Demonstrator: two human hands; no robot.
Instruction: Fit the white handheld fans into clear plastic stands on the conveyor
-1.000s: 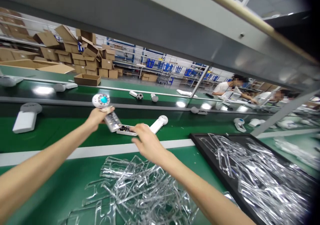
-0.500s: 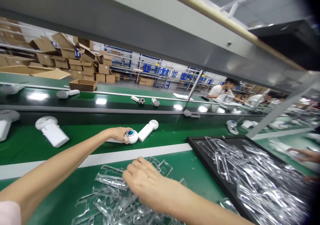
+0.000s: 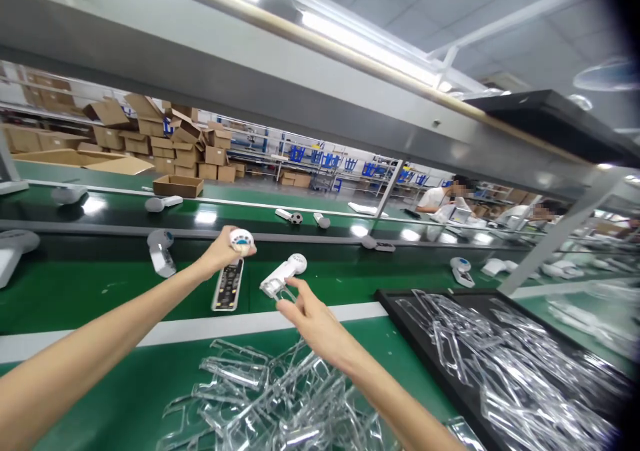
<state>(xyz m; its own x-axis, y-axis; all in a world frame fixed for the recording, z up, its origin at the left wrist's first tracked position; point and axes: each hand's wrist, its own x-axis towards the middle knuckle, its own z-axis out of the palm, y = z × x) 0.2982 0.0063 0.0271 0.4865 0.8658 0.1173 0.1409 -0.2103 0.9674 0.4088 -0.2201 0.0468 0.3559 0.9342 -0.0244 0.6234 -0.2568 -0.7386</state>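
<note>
The white device (image 3: 229, 285) has a round head with a blue center and a long body lying open, with dark circuitry and small yellowish spots inside. Its head is grasped by the left hand (image 3: 223, 249), and the body extends below those fingers, over the green bench (image 3: 125, 291). The right hand (image 3: 313, 314) pinches a clear plastic frame (image 3: 280, 291) between thumb and fingers, to the right of the device.

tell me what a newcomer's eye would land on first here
Probably the glittering heap of clear plastic pieces on the green bench in front, echoed by more in the black tray at right. Next, the left hand gripping a white device with its circuitry exposed.
</note>
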